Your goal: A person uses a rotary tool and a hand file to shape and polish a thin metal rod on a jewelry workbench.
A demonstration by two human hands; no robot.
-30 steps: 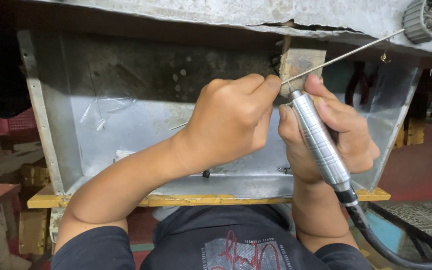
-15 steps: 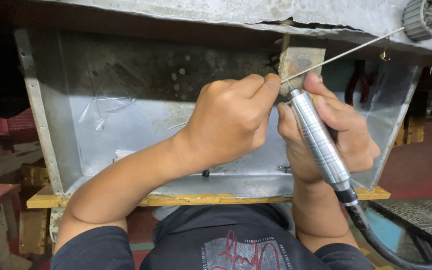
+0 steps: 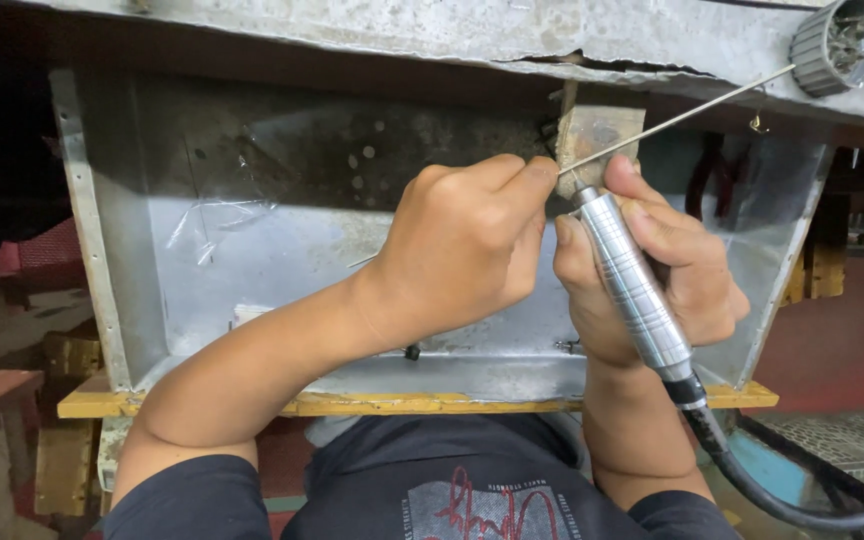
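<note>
My right hand (image 3: 652, 270) grips a silver rotary tool handpiece (image 3: 632, 290), its tip pointing up-left toward a small wooden block (image 3: 597, 135). A black flexible shaft (image 3: 782, 490) runs from the handpiece down to the lower right. My left hand (image 3: 462, 250) is closed, with fingertips pinched at the tool's tip; whatever small piece it holds is hidden by the fingers. A thin metal rod (image 3: 682, 115) slants from the fingertips up to the right.
A sheet-metal tray (image 3: 252, 290) with raised walls lies under both hands, resting on a yellow wooden board (image 3: 372, 403). A worn grey bench edge (image 3: 452, 30) runs along the top, with a grey ribbed knob (image 3: 842, 40) at the upper right. Wooden stools stand at the left.
</note>
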